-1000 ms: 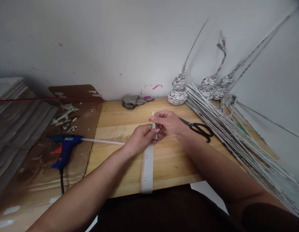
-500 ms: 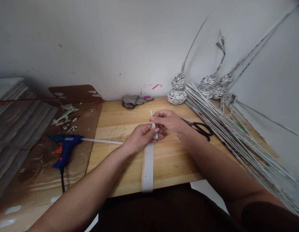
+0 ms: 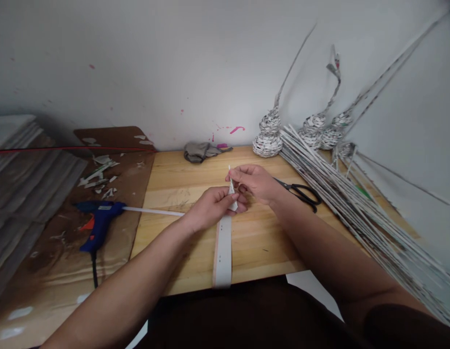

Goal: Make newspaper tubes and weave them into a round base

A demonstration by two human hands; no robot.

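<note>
Paper (image 3: 231, 190), held between two bare hands above the middle of a wooden table (image 3: 261, 247). We see a narrow white piece, slim at its far end and broader below, standing nearly upright. The left hand (image 3: 217, 206) pinches the broader part, its thumb lying across it; the right hand (image 3: 257, 183) grips near the slim end with thumb and forefinger, a short tip showing beyond. The other right fingers are curled, and we cannot tell whether they touch the paper.

Compared with half a second earlier, the right fingertips sit nearer the tip, so that we find more paper bare between the hands; the tip also leans less to the left. The left hand has kept its hold. We judge this a small shift of grip within close finger work, the paper being neither let go nor set down.

Below the left hand, a flat pale strip (image 3: 224, 254) runs to the table's near edge. At left we note a blue glue gun (image 3: 99, 225), its white glue stick (image 3: 152, 211) reaching to the left wrist; at right, scissors (image 3: 304, 193), partly hidden by the right hand, beside paper sticks (image 3: 341, 206).
</note>
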